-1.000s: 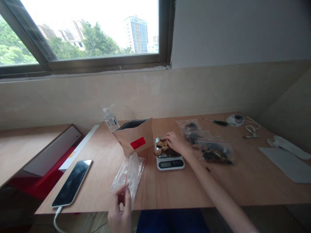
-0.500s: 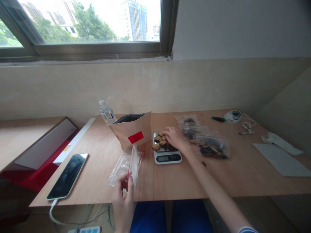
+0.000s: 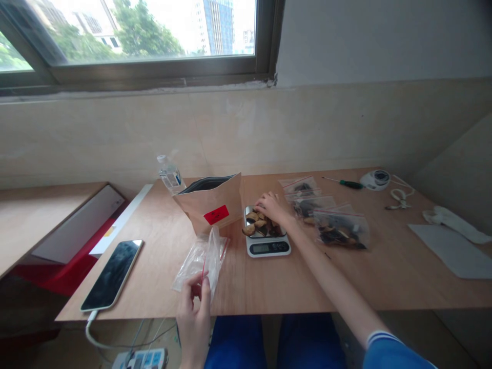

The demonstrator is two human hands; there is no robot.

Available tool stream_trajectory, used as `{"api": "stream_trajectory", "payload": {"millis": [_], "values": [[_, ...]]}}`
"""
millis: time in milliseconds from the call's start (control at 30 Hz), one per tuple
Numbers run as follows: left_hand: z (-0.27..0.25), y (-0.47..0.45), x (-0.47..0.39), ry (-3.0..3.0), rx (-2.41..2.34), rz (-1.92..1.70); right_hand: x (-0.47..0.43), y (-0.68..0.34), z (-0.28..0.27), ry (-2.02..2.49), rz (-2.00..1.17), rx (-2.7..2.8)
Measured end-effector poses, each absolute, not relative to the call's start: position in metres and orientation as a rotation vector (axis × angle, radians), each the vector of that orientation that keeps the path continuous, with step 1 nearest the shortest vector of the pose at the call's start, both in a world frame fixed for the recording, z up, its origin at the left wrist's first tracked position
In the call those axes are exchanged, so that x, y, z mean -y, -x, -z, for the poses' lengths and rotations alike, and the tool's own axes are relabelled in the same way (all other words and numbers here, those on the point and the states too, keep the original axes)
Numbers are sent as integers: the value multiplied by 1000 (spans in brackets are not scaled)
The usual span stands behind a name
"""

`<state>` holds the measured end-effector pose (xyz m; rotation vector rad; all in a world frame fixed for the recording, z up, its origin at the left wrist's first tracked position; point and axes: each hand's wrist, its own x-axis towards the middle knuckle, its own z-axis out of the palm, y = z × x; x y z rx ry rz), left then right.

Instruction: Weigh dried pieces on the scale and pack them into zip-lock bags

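Note:
My left hand (image 3: 195,302) pinches the edge of a clear zip bag (image 3: 212,256) with a red seal line, near the table's front edge. More clear plastic lies beneath it. My right hand (image 3: 273,209) reaches over a small white digital scale (image 3: 286,249), its fingers curled down at the back of the weighing plate. Brown, dark-edged dried mushroom slices (image 3: 260,226) are heaped on that plate, and my fingertips touch the rear ones; the exact grip is partly hidden. Behind the zip bag stands an open kraft paper pouch (image 3: 215,197) with a red label.
Several filled zip bags (image 3: 342,233) lie right of the scale. A screwdriver (image 3: 349,184), a white dome camera (image 3: 375,180) and a white sheet (image 3: 446,251) are farther right. At left are a charging phone (image 3: 112,275) and a leaning water bottle (image 3: 171,175).
The view has shifted slightly. My right hand stays over the scale with its fingers at the rear slices, while my left hand keeps holding the zip bag.

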<state>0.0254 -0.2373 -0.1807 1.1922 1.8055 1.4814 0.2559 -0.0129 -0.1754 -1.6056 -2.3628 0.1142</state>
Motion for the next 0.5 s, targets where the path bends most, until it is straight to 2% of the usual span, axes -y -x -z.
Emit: {"api": "stream_trajectory", "payload": {"millis": [333, 500], "values": [[178, -24, 234, -1228, -1821, -1443, 50, -267, 152, 1529, -238, 2055], [179, -28, 234, -1286, -1771, -1392, 122, -266, 148, 1318, -521, 1740]]}}
